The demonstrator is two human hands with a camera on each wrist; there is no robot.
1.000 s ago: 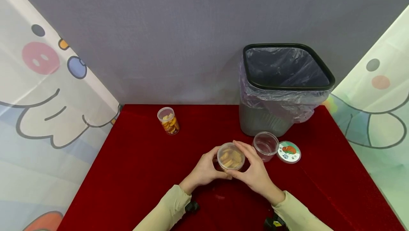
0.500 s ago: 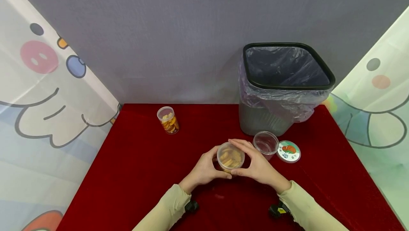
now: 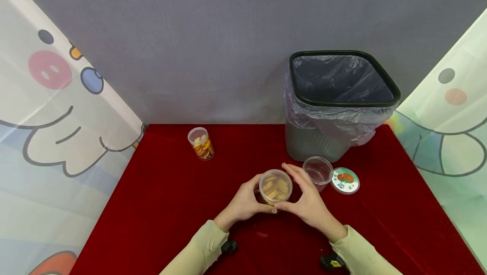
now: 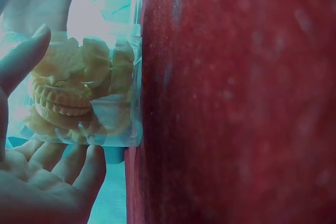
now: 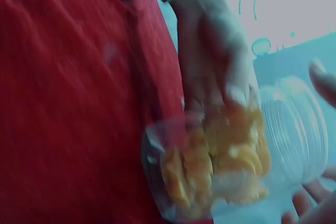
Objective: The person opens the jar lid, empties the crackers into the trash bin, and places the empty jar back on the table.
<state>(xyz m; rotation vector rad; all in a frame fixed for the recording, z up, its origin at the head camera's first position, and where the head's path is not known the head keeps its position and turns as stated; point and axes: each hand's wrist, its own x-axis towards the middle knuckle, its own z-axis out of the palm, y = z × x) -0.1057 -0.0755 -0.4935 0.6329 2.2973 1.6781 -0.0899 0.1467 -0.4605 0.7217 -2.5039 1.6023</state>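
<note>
A clear plastic jar (image 3: 275,187) of yellow biscuits stands upright on the red cloth. My left hand (image 3: 243,201) holds it round its left side, thumb in front; the left wrist view shows the scalloped biscuits (image 4: 63,95) through the wall. Around the upper right of the jar my right hand (image 3: 307,205) is spread. Its thumb lies near the front rim, while the fingers stand apart from the rim. In the right wrist view the jar's clear ridged top (image 5: 299,129) sits between right thumb and fingers. Whether the thumb touches it, I cannot tell.
Right of the hands are an empty clear jar (image 3: 318,172) and a round lid (image 3: 345,180) with an orange picture. Behind stands a lined bin (image 3: 317,144). Another jar of biscuits (image 3: 201,144) stands at the back left. A grey wall (image 3: 213,55) borders the table.
The right hand's fingers have shifted over the rim and now spread off its far side. The left hand and the jar it holds have stayed put.
</note>
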